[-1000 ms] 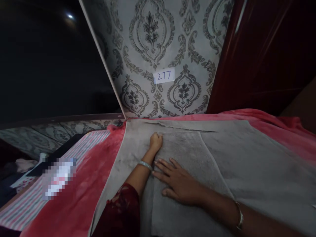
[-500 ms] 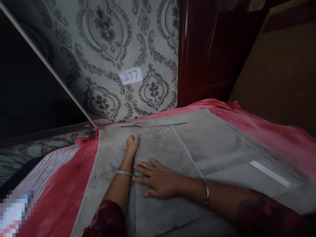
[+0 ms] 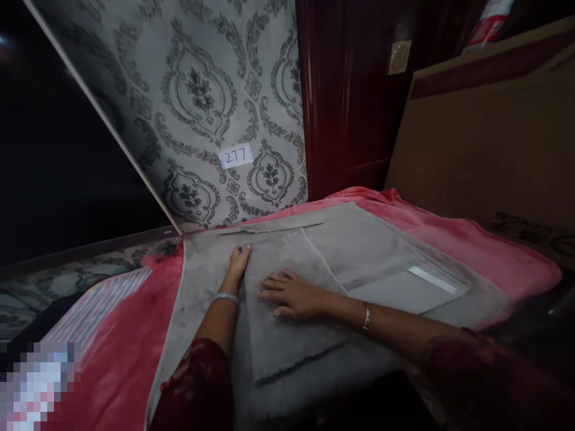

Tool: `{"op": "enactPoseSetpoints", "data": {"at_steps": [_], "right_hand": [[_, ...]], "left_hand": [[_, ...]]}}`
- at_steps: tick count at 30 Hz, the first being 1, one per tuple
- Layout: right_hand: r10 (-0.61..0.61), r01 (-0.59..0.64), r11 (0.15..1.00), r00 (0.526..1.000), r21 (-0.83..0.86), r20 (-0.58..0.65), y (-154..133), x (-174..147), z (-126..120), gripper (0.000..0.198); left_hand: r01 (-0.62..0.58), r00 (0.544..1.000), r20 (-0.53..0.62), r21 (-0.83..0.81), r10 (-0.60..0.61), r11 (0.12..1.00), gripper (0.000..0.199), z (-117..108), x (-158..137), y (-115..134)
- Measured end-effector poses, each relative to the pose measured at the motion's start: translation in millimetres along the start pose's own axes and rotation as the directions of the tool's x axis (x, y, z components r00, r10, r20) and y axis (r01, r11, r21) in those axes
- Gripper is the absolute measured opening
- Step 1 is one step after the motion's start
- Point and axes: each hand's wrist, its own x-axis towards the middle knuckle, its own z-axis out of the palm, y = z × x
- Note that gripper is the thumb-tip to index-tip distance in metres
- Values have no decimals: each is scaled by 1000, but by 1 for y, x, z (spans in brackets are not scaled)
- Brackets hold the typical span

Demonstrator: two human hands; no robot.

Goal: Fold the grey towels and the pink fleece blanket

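Observation:
A grey towel [image 3: 372, 251] lies spread on a red blanket [image 3: 121, 347], with a flap folded over its middle. My left hand [image 3: 238, 258] reaches far forward and rests at the flap's upper left corner, fingers curled on the cloth edge. My right hand [image 3: 291, 293] lies flat on the folded flap, fingers spread and pointing left, just right of my left wrist. Both wrists carry a silver bangle. A white label strip [image 3: 432, 279] shows on the towel's right part.
A patterned grey wall [image 3: 215, 102] with a paper tag "277" [image 3: 236, 156] stands behind. A dark red door [image 3: 350, 102] and a brown cardboard panel [image 3: 485, 137] are at the right. A striped cloth [image 3: 94, 305] lies at the left.
The view has swung right, showing the cardboard panel and the towel's right end. My left hand stays at the fold corner; my right hand stays flat, a little farther up the flap.

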Motion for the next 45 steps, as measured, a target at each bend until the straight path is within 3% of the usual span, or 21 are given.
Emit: {"op": "enactPoseSetpoints", "data": {"at_steps": [3,5,6,8,10,12,17,22,27,33,36,38,39,41,43,45], "right_hand": [[61,-61,997,998,-39,-2,14,-24,-15,65],[66,-66,996,998,-64,0,21,-39,-19,66],[61,-61,996,998,-67,3,24,-45,-19,66],[53,-52,997,999,-55,6,26,-54,-15,68],[66,-66,997,998,-29,-3,26,-59,-9,69],[83,-83,997,996,0,-11,25,-61,-4,70],[89,-89,993,996,80,-3,26,-62,-1,72],[74,-78,978,997,192,24,22,-69,0,79],[17,-27,946,999,324,35,10,-81,-5,79],[-35,13,905,998,425,43,-5,-98,-16,65],[-119,74,844,992,531,50,24,-102,-31,54],[27,23,834,996,552,-81,67,-103,-49,48],[166,-47,869,965,493,-202,93,-104,-60,48],[388,-254,903,828,346,-405,149,-107,-82,51],[578,-492,816,691,303,-435,200,-112,-103,58],[692,-626,717,586,308,-422,238,-120,-119,62]], "left_hand": [[-45,999,-27,54,46,998,40,-7,-5,8],[-198,980,26,143,196,970,45,-3,-10,22],[-315,948,108,193,299,929,46,2,-12,32],[-548,820,348,249,455,798,50,20,-16,56],[-668,693,548,243,469,703,56,44,-21,80],[-689,643,648,258,408,677,61,69,-24,98],[-696,649,661,315,377,646,63,103,-24,107],[-720,619,675,285,400,633,64,102,-19,99],[-730,633,647,316,425,606,63,103,-18,99],[-729,646,642,358,414,584,64,106,-17,100],[-729,648,637,361,417,581,63,106,-18,100],[-730,650,631,363,423,579,62,106,-19,101],[-731,651,627,364,429,577,62,106,-19,101],[-733,651,619,364,440,574,62,106,-20,101],[-733,651,617,360,441,577,62,105,-20,100],[-731,651,619,354,440,583,62,105,-20,100]]}}
